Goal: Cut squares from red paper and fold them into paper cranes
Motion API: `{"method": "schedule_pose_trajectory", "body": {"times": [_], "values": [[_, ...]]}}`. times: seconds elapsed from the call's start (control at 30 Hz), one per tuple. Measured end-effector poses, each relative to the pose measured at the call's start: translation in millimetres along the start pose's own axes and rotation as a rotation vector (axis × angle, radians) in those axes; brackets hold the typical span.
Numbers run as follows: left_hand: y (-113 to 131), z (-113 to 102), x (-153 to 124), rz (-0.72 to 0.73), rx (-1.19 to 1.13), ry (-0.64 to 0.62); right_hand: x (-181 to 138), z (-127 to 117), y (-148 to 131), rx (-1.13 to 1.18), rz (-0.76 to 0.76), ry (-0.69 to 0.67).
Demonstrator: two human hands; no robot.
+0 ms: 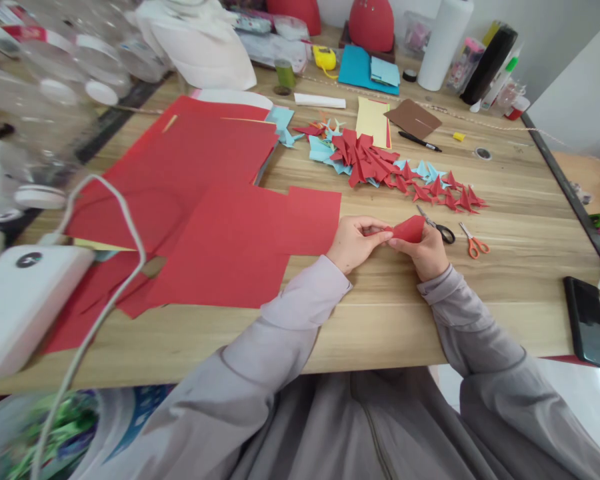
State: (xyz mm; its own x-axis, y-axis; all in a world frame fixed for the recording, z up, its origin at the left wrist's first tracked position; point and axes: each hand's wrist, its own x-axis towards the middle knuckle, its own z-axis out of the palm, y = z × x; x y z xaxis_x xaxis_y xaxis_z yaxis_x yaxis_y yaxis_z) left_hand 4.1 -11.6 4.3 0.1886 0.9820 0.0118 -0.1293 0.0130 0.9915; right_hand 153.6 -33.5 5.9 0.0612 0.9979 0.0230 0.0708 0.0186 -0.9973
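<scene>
Between both hands is a folded piece of red paper (409, 230), held a little above the wooden table. My left hand (356, 241) pinches its left end between thumb and fingers. On the other side, my right hand (426, 253) grips the right part, its thumb on the near face. Large red paper sheets (235, 247) lie to the left of my left hand. Beyond the hands is a heap of folded red paper pieces (363, 157), with several small red paper cranes (450, 193) trailing to the right. Black-handled scissors (446, 233) lie partly behind my right hand.
Orange-handled scissors (474, 245) lie right of my hands. A black phone (589, 323) rests at the table's right front edge. At left, a white power bank (30, 300) has a looping cable (130, 213). A black pen (420, 141) and yellow tape measure (325, 59) lie farther back.
</scene>
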Motion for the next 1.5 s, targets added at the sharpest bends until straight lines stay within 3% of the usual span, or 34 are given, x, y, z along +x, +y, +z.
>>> {"method": "schedule_pose_trajectory", "body": {"times": [0.47, 0.6, 0.83, 1.27, 1.5], "values": [[-7, -6, 9, -0.075, -0.08, 0.054, 6, -4, 2, 0.189, 0.121, -0.026], [-7, -4, 8, -0.128, -0.162, 0.049, 6, -4, 4, 0.221, 0.088, 0.002], [-3, 0, 1, -0.087, -0.11, -0.054, 5, -5, 11, 0.039, -0.015, 0.113], [4, 1, -2, -0.05, -0.03, -0.047, 6, -3, 13, 0.213, 0.003, 0.123], [4, 0, -2, -0.069, -0.042, -0.069, 5, -4, 14, 0.068, -0.059, 0.093]]}}
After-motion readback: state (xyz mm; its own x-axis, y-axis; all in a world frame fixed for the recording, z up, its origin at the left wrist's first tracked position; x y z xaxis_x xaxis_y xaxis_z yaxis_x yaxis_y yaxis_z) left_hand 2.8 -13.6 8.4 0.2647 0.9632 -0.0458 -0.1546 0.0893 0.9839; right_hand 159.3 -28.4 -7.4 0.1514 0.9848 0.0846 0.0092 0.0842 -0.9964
